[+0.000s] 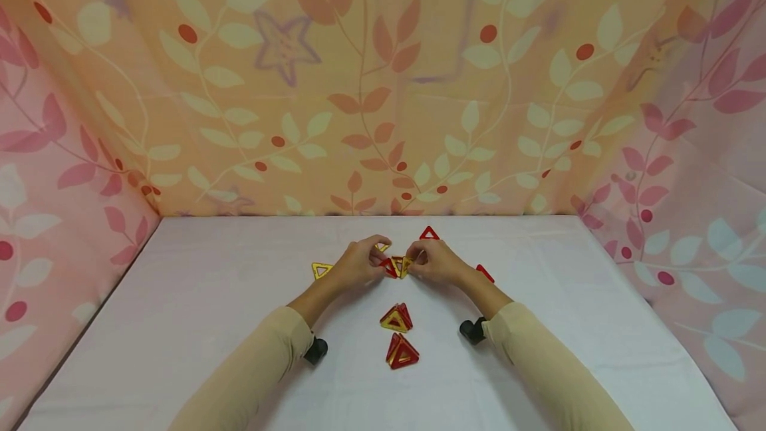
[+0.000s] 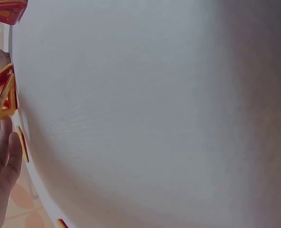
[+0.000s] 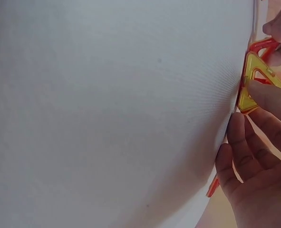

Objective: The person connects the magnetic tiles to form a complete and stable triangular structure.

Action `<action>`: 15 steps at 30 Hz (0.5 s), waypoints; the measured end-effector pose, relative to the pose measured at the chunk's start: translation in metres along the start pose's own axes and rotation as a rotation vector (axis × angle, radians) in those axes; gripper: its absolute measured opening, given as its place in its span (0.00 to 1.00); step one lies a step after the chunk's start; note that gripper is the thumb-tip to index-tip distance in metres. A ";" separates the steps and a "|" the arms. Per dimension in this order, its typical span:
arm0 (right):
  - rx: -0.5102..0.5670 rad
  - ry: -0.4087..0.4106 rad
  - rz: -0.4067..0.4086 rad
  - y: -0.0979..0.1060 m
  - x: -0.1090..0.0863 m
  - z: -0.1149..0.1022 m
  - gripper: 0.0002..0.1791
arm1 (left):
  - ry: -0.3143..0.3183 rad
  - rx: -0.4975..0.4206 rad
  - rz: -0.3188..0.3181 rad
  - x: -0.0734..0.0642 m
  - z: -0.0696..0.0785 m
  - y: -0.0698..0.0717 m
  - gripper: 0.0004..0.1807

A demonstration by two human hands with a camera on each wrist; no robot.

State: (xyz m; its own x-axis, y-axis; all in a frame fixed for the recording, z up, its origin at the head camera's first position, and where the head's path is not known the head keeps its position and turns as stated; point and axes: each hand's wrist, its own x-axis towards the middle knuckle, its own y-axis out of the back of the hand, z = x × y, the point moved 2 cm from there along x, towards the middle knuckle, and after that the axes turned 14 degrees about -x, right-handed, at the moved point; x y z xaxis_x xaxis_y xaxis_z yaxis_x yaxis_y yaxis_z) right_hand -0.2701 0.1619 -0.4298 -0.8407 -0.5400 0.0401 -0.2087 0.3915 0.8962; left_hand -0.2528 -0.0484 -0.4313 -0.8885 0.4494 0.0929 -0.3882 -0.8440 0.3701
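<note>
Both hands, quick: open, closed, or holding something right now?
Left hand: closed, pinching the red and yellow triangles.
Right hand: closed, pinching the same group at a yellow triangle.

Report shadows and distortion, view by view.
Head: soft shadow beside the left sleeve; left wrist: the edge of the table bows strongly, dark shading at right; right wrist: edge curved too, broad shadow alongside the right hand.

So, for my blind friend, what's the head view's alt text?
A person's left grip and right grip hold red and yellow triangles at a white table. Two pyramids stand in the foreground; loose triangles lie about.
</note>
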 end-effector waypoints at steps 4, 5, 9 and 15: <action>0.003 -0.014 0.000 0.000 0.000 0.000 0.08 | -0.009 -0.019 0.011 0.000 0.002 -0.001 0.28; 0.001 -0.013 0.001 0.000 0.000 0.000 0.08 | -0.008 -0.024 0.014 0.000 0.002 -0.001 0.27; 0.004 -0.019 -0.003 -0.001 0.000 0.000 0.08 | -0.005 -0.038 0.019 0.000 0.004 -0.002 0.27; 0.002 -0.015 -0.001 -0.003 0.001 0.000 0.08 | -0.010 -0.032 0.028 0.003 0.005 -0.005 0.26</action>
State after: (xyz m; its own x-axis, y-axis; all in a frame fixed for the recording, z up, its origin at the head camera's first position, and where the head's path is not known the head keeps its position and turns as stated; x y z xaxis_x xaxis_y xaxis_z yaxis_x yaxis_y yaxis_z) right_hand -0.2702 0.1598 -0.4325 -0.8480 -0.5290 0.0325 -0.2107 0.3927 0.8952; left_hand -0.2528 -0.0413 -0.4285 -0.8969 0.4279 0.1118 -0.3709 -0.8654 0.3370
